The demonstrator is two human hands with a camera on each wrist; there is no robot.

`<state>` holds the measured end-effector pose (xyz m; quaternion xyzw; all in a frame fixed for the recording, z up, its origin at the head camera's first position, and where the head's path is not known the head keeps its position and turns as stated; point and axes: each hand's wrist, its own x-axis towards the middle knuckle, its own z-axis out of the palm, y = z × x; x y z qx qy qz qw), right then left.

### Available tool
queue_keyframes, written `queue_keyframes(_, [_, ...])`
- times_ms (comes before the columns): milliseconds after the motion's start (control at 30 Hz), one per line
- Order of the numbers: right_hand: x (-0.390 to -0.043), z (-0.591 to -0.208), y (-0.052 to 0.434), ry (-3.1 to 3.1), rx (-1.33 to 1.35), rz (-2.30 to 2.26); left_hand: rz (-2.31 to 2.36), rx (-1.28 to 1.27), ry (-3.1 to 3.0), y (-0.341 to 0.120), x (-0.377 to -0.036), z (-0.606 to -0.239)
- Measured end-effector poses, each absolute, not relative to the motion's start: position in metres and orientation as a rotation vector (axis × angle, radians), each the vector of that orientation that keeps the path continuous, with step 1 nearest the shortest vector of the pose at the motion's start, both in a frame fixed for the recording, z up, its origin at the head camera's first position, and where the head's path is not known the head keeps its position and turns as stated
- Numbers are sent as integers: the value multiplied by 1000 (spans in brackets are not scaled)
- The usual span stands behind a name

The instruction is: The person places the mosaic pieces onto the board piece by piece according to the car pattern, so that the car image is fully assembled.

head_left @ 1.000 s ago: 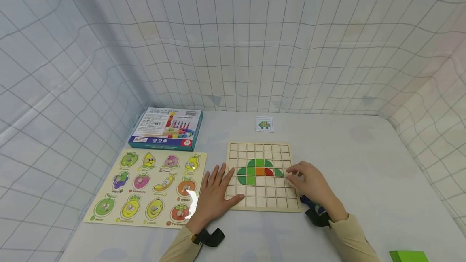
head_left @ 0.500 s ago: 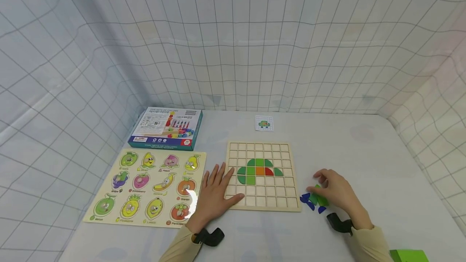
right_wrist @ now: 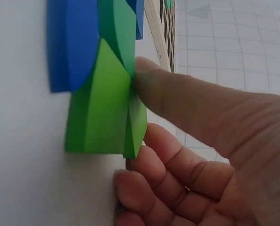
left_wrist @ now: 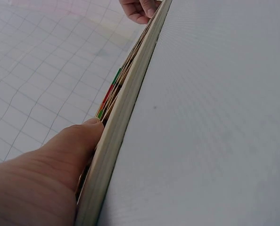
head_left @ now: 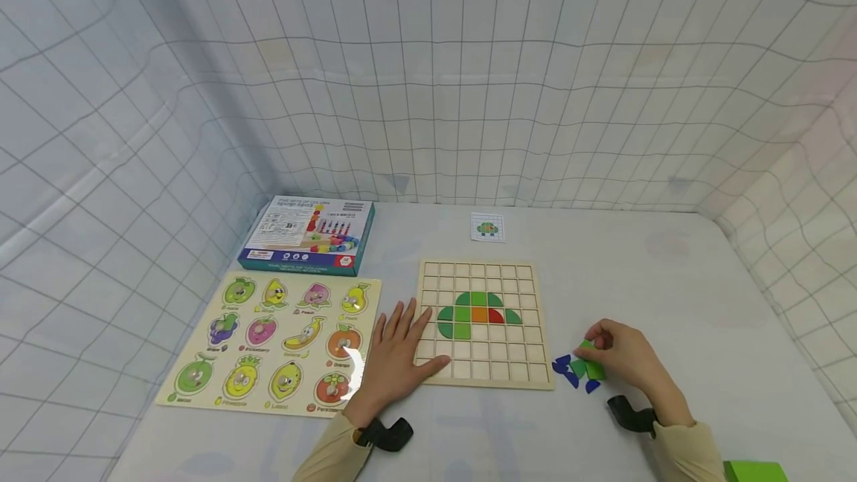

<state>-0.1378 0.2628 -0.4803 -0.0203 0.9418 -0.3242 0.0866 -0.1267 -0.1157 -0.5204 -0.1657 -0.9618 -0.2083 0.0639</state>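
Pinching a light green piece [head_left: 592,364] between thumb and curled fingers, the right hand [head_left: 626,361] works at the small heap of blue and green pieces [head_left: 569,371] lying on the table [head_left: 683,296] just off the grid board's [head_left: 478,274] four o'clock corner. At the board's eight o'clock corner the left hand [head_left: 395,359] lies flat, fingers straight, pressing the frame. A fruit puzzle [head_left: 268,341] sits at nine o'clock, a boxed game [head_left: 304,233] at ten, a pattern card [head_left: 486,227] at twelve.
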Motion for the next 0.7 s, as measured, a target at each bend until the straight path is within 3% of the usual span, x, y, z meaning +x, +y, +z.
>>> queue_keyframes(700, [-136, -484, 259, 2907, -96, -1032, -615, -499, -2913, -115, -127, -519])
